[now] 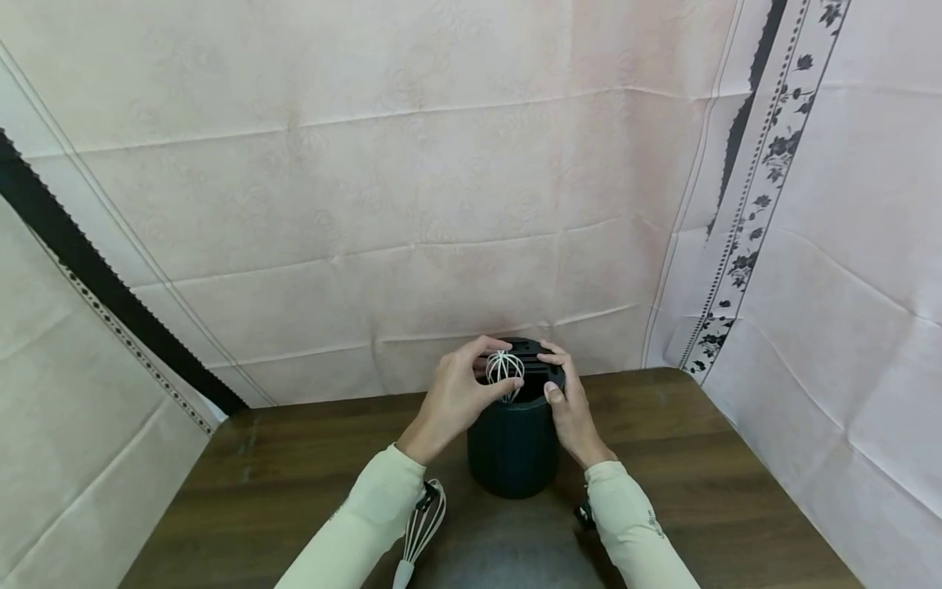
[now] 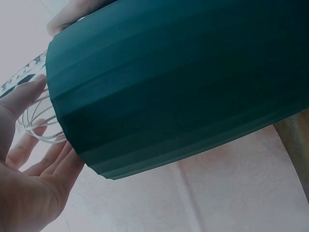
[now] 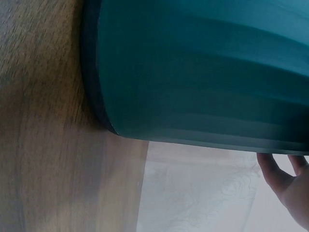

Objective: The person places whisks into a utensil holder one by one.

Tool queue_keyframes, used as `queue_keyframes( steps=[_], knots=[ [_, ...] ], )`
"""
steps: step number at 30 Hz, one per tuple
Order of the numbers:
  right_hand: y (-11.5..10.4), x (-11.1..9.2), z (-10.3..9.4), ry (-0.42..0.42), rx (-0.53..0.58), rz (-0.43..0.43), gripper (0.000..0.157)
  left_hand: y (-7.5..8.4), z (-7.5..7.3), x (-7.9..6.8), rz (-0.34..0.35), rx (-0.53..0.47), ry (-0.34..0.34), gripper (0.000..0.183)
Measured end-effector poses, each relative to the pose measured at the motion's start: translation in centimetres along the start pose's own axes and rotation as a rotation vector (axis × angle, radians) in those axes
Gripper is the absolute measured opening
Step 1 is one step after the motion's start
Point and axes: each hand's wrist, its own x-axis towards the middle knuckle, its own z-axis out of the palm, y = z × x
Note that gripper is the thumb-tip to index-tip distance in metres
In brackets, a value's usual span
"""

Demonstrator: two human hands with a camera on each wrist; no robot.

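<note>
A dark green ribbed utensil holder (image 1: 513,450) stands upright on the wooden table, with a black slotted insert (image 1: 526,352) in its top. At its mouth my left hand (image 1: 459,393) holds a whisk by its white wire loops (image 1: 504,370), thumb in front and fingers behind. The whisk's lower part is hidden inside the holder. My right hand (image 1: 574,409) grips the right side of the rim, its thumb at the front and its fingers over the insert. In the left wrist view the wires (image 2: 36,118) show between thumb and fingers, close to the rim.
A second whisk (image 1: 421,523) with a pale handle lies on the table (image 1: 309,491) beside my left forearm, which partly covers it. A cloth-covered wall (image 1: 412,204) rises right behind the table's back edge, and more cloth hangs at both sides.
</note>
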Motion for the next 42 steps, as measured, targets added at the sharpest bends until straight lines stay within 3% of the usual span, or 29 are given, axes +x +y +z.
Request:
queue_keyframes(
  steps=[6, 14, 22, 32, 37, 42],
  knots=[
    [-0.2, 0.0, -0.3, 0.005, 0.018, -0.002, 0.062, -0.3, 0.8, -0.3, 0.058, 0.016, 0.041, 0.046],
    [-0.2, 0.0, -0.3, -0.016, 0.012, 0.017, 0.053, -0.6, 1.5, -0.9, 0.134, 0.137, 0.085, 0.049],
    [0.0, 0.1, -0.7, 0.015, 0.013, 0.008, 0.061, -0.2, 1.8, -0.8, 0.156, 0.151, 0.050, 0.050],
    [-0.4, 0.5, -0.3, -0.016, -0.023, 0.010, 0.051, -0.2, 1.7, -1.2, 0.157, 0.221, 0.118, 0.044],
    [-0.4, 0.3, -0.3, -0.010, -0.048, 0.020, 0.058, -0.1, 2.0, -1.2, 0.162, 0.258, 0.103, 0.047],
    [-0.3, -0.1, -0.4, -0.018, -0.049, 0.024, 0.053, -0.2, 1.7, -1.5, 0.097, 0.177, 0.057, 0.053]
  ],
)
